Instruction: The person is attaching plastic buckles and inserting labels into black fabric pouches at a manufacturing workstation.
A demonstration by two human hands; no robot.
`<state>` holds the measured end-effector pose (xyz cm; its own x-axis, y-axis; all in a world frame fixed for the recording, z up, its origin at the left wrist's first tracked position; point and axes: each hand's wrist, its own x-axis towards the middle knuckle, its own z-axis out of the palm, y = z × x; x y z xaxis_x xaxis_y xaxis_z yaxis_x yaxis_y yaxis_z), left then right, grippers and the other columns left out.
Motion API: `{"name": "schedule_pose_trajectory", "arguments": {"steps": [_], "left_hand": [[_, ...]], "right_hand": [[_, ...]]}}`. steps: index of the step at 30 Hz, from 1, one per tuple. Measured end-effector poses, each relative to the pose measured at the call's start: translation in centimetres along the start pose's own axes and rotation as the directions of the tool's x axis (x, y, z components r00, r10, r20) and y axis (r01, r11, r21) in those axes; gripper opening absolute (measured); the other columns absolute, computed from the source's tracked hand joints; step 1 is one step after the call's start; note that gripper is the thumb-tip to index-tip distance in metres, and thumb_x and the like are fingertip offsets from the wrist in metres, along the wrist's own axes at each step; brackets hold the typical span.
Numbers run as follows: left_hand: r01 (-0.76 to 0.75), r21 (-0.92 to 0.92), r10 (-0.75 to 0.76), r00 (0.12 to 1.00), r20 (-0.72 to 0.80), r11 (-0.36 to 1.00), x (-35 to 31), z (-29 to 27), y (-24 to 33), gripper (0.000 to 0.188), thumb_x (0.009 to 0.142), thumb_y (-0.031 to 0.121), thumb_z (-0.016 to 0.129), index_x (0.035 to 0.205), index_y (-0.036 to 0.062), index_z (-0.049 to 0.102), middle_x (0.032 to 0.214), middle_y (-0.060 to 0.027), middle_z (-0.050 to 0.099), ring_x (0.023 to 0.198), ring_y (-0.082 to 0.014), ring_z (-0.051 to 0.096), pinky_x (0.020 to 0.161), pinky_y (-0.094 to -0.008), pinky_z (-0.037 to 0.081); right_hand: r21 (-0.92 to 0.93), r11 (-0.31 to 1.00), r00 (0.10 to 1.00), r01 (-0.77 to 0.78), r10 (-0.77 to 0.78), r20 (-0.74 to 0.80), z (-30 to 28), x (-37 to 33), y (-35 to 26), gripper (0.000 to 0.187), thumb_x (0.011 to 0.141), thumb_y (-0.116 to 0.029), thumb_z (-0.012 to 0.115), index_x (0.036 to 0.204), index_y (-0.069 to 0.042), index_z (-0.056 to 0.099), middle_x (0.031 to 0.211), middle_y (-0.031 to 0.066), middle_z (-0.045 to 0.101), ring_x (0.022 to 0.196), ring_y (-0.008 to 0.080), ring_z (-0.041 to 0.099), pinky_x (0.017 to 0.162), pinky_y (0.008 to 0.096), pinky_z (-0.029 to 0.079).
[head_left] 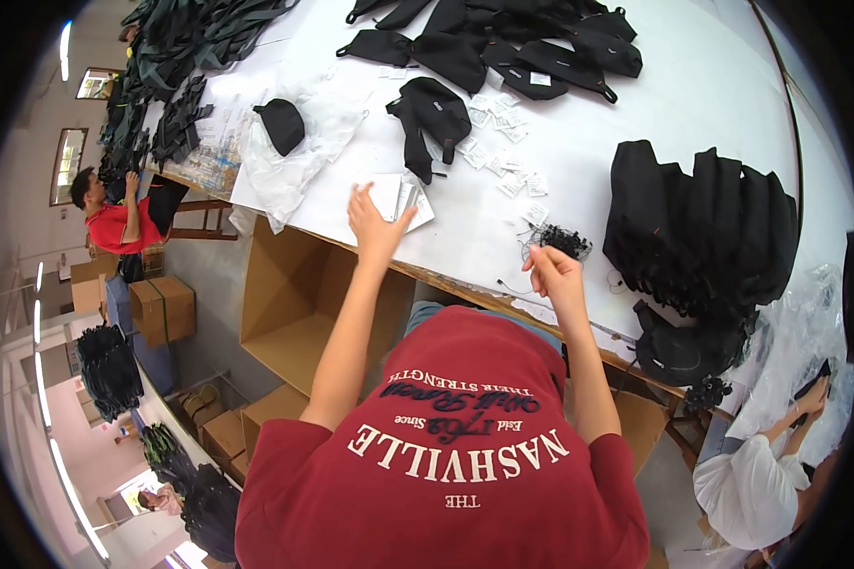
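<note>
- Head view: left hand (380, 226) at the white cards (385, 194), near edge of the tabletop (702, 81), in front of the person's body.
- White cards: flat, rectangular, plain pale top face; stack slightly fanned, greyish edges and another card showing on the right side.
- Left grip: spread wide, fingers at the left side of the cards, thumb at the right. Cannot tell if any card is actually clamped.
- Right hand (554, 275): just beside the black strings (562, 241), toward the table edge.
- Right grip: fingers curled, thumb and index drawn close. Cannot tell whether they meet or have a strand between them.
- Black strings: thin, tangled in a small heap, loose ends trailing out.
- Small white labels (510, 184): scattered beyond the strings, printed, some overlapping.
- Black pouch (436, 109): just beyond the cards, strap folded toward them.
- Black pouch stack (697, 223): right of the strings, packed in rows.
- Far side: loose pile of black pouches (503, 59).
- Left: clear plastic bag (304, 171), small black pouch on it.
</note>
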<state>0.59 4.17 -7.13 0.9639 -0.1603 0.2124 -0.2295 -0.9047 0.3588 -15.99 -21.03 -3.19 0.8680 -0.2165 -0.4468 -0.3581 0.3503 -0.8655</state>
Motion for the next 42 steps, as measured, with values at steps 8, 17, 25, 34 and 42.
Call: {"name": "schedule_pose_trajectory", "arguments": {"steps": [8, 17, 25, 34, 42], "left_hand": [[0.308, -0.176, -0.252, 0.926, 0.280, 0.935, 4.1, 0.1, -3.6, 0.100, 0.065, 0.037, 0.081, 0.136, -0.0056, 0.025, 0.127, -0.0320, 0.045, 0.118, -0.0394, 0.047, 0.096, -0.0384, 0.040], [0.129, -0.239, -0.146, 0.988, -0.054, 0.962, 3.1, -2.7, -2.4, 0.056, 0.072, 0.013, 0.070, 0.122, -0.0006, 0.048, 0.104, -0.0148, 0.055, 0.092, -0.0262, 0.057, 0.082, -0.0336, 0.046], [0.174, -0.646, -0.079, 0.982, 0.173, 0.743, -0.8, -5.5, 5.1, 0.025, 0.078, 0.012, 0.067, 0.100, 0.0018, 0.063, 0.092, -0.0060, 0.063, 0.083, -0.0153, 0.058, 0.076, -0.0279, 0.045], [0.189, -0.698, 0.033, 0.956, 0.291, 0.691, -5.3, -7.6, 9.0, 0.025, 0.077, 0.009, 0.067, 0.100, 0.0038, 0.061, 0.094, -0.0045, 0.064, 0.084, -0.0145, 0.058, 0.078, -0.0275, 0.044], [0.137, -0.705, 0.093, 0.956, 0.278, 0.695, -7.9, -8.4, 10.8, 0.024, 0.078, 0.001, 0.067, 0.101, 0.0001, 0.059, 0.093, -0.0027, 0.059, 0.085, -0.0097, 0.056, 0.077, -0.0227, 0.045]], "right_hand": [[-0.306, 0.951, 0.998, 0.041, -0.028, 0.050, 0.9, -1.5, 0.8, 0.030, 0.093, -0.026, 0.053, 0.077, -0.002, 0.062, 0.053, -0.0008, 0.044, 0.051, 0.0067, 0.043, 0.049, 0.0245, 0.034], [-0.494, 0.869, 0.999, 0.039, -0.019, 0.046, -0.3, -1.1, -0.4, 0.032, 0.094, -0.027, 0.050, 0.078, -0.001, 0.061, 0.053, 0.0052, 0.047, 0.049, 0.0127, 0.043, 0.049, 0.0305, 0.035], [-0.488, 0.864, 0.992, 0.122, -0.088, 0.092, 0.9, -1.3, -0.9, 0.033, 0.093, -0.026, 0.050, 0.078, 0.000, 0.060, 0.051, 0.0095, 0.046, 0.047, 0.0174, 0.045, 0.050, 0.0326, 0.036], [-0.540, 0.828, 0.983, 0.150, -0.065, 0.174, 1.6, -1.3, -1.2, 0.030, 0.094, -0.024, 0.048, 0.082, 0.000, 0.060, 0.055, 0.0098, 0.051, 0.048, 0.0165, 0.045, 0.050, 0.0328, 0.037], [-0.427, 0.821, 0.926, 0.378, -0.337, 0.172, 4.0, -2.9, -3.3, 0.012, 0.087, -0.011, 0.060, 0.082, 0.000, 0.059, 0.059, 0.0084, 0.052, 0.051, 0.0164, 0.048, 0.049, 0.0283, 0.038]]}}
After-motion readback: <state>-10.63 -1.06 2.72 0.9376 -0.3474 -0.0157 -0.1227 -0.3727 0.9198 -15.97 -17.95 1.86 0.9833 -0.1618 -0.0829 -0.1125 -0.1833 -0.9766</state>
